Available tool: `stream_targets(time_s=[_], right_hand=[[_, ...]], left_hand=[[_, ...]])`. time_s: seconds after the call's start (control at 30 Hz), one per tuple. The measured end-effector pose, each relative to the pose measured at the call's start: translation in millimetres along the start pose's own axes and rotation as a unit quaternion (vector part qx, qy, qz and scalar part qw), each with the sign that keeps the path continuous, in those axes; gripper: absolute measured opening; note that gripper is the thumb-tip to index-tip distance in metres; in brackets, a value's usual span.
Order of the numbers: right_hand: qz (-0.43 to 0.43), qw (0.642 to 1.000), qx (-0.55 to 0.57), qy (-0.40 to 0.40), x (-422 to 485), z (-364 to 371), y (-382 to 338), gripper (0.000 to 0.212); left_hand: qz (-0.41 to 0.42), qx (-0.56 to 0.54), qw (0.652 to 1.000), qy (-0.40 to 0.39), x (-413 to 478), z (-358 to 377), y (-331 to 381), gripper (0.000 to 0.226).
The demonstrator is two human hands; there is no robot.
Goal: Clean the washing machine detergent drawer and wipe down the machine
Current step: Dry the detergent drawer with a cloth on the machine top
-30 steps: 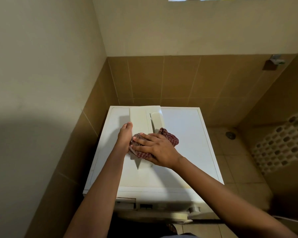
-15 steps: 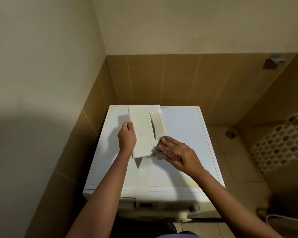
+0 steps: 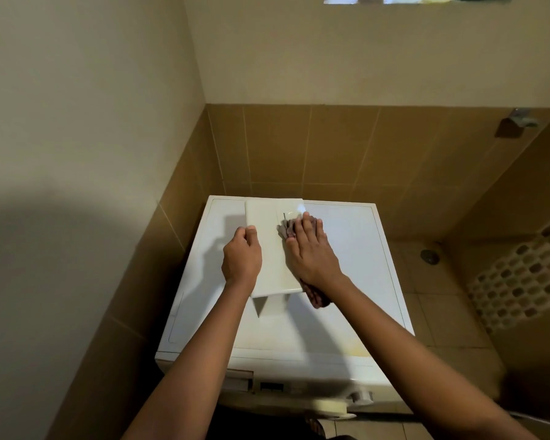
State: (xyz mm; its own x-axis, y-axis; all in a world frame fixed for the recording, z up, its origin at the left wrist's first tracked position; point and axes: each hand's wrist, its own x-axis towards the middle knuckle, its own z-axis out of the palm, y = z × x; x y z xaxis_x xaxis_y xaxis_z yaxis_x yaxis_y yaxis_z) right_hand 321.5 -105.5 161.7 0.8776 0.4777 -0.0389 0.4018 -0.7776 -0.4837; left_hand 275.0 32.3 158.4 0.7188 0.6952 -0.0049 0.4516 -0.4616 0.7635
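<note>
Plastic drawer (image 3: 267,249) looks light, stiff, slick; left hand (image 3: 242,258) grips its 9 o'clock edge; right hand (image 3: 308,252), fingers flat, presses soft cloth (image 3: 285,230) at 3 o'clock.

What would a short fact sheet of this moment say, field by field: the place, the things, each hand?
Place: tiled corner, white washing machine seen from above
Drawer: detergent drawer out of its slot, resting on the machine's top
Left hand: left hand grips the drawer's left edge
Right hand: right hand presses a cloth on the drawer's right side, fingers straight
Cloth: mostly under the palm, one end showing by the wrist
Floor: drain to the machine's right
</note>
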Motion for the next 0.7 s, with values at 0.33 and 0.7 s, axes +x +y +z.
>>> stream_targets(time_s=[0.33,0.7], right_hand=[[0.087,0.996,0.010,0.020,88.8,-10.0,-23.7,0.058],[-0.107,0.991,-0.077,0.006,91.9,-3.3,-43.8,0.051]], left_hand=[[-0.013,-0.045,0.999,-0.007,0.0,-2.8,3.1,0.037],[-0.053,-0.148,0.987,0.008,2.7,3.6,1.1,0.056]])
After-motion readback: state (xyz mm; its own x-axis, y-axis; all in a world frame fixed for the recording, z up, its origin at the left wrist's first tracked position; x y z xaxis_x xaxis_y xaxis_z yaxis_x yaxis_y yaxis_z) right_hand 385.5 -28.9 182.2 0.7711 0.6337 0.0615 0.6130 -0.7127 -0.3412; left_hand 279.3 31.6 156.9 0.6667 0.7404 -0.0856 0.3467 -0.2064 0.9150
